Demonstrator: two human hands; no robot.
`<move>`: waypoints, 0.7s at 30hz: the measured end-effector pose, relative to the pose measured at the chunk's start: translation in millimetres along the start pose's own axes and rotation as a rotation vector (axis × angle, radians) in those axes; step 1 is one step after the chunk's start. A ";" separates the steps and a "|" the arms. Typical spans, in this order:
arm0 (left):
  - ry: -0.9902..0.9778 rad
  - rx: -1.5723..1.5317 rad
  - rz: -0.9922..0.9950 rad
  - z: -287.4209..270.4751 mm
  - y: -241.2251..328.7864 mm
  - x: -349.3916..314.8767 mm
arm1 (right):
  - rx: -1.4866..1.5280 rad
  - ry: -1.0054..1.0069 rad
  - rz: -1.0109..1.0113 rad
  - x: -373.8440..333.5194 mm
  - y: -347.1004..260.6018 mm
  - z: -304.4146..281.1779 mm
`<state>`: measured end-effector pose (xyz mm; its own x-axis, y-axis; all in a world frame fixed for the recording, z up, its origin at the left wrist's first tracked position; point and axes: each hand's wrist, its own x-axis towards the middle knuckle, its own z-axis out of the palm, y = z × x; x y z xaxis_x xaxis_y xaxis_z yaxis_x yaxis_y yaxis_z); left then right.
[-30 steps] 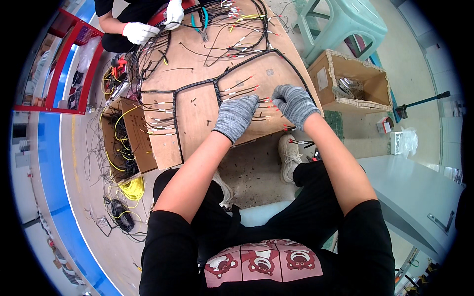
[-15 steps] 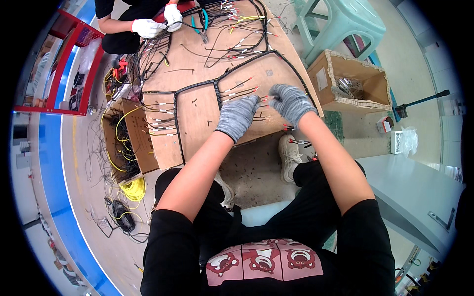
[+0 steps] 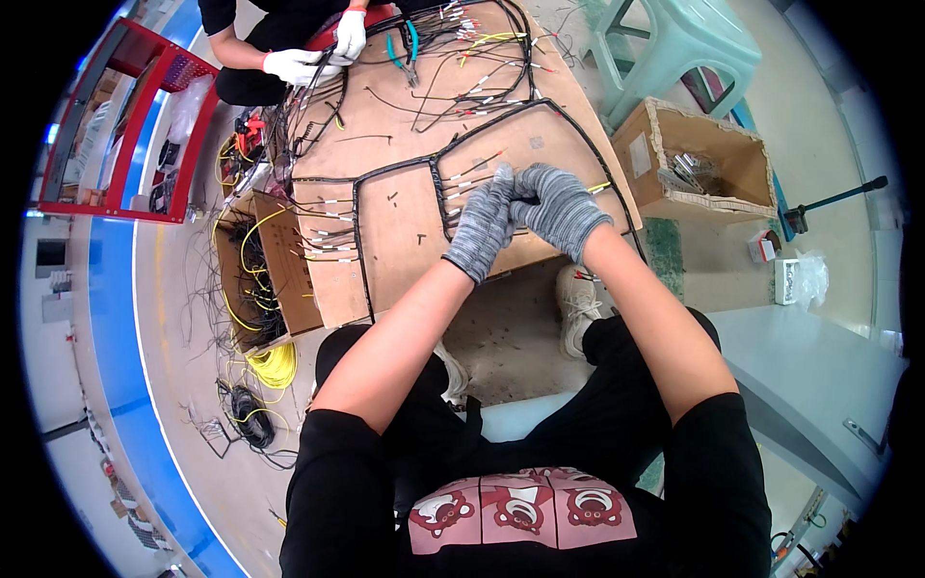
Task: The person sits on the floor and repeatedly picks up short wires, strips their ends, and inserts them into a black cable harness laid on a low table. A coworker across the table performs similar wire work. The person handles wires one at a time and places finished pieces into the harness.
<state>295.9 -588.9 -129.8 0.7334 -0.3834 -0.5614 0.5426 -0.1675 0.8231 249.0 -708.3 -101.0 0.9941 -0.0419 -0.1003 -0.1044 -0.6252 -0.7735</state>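
Observation:
Both my hands wear grey knit gloves and meet over a brown wooden board (image 3: 405, 222). My left hand (image 3: 485, 223) and my right hand (image 3: 557, 204) touch fingertip to fingertip, pinching thin wires of the black wire harness (image 3: 395, 171) laid out on the board. White-tagged wire ends branch off the harness on both sides. A wire with a yellow tip (image 3: 599, 188) pokes out beside my right hand. What exactly sits between my fingers is hidden.
Across the board another person's white-gloved hands (image 3: 308, 60) handle more wires. An open cardboard box (image 3: 701, 159) stands right, a box with yellow wire (image 3: 255, 265) left, a green plastic stool (image 3: 674, 43) beyond, a red rack (image 3: 125, 125) far left, a grey surface (image 3: 819, 376) right.
My two hands have drawn together and moved slightly up the board, from lying apart on it to touching fingertip to fingertip. The other person's hands shifted slightly.

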 end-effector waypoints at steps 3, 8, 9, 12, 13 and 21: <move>-0.062 -0.127 -0.185 -4.9 2.0 1.4 | -0.138 0.042 -0.033 -3.4 -12.0 1.4; -0.056 -0.153 -0.047 -5.0 3.1 -2.9 | -0.100 0.101 -0.069 -0.6 -6.5 1.0; -0.073 -0.171 -0.036 -4.9 2.1 -3.0 | -0.066 0.115 -0.086 -0.9 -3.4 1.7; -0.071 -0.189 -0.075 -5.0 0.3 0.1 | 0.015 0.157 -0.143 -5.4 3.3 1.7; -0.088 -0.147 -0.024 -6.8 -2.0 -1.3 | 0.034 0.153 -0.135 -8.0 3.8 -0.4; -0.192 0.917 0.597 -31.0 -9.5 2.4 | 0.106 0.064 0.045 -20.9 51.3 -20.3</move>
<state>305.1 -560.0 -141.6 0.6573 -0.7474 -0.0967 -0.4430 -0.4870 0.7527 223.5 -755.3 -126.0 0.9879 -0.1195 -0.0989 -0.1480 -0.5361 -0.8311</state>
